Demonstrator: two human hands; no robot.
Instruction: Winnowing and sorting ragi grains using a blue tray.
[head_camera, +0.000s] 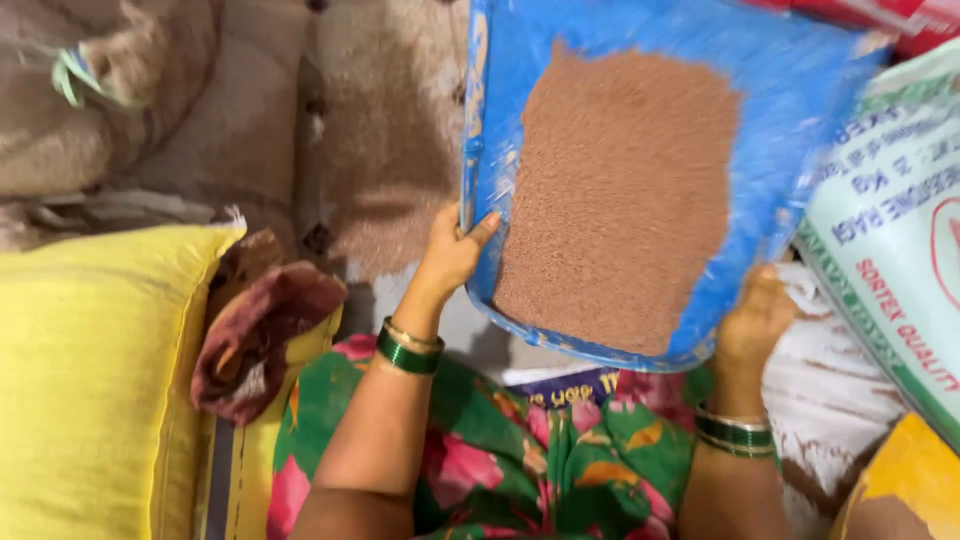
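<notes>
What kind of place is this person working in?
Probably a home or small store floor where grain is cleaned. Both hands, left hand and right hand, hold a blue winnowing tray of reddish-brown grain, with a printed grain sack alongside.

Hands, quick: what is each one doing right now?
Left hand: closed on the left edge of the blue tray of brown grain.
Right hand: gripping the tray's lower right edge.
</notes>
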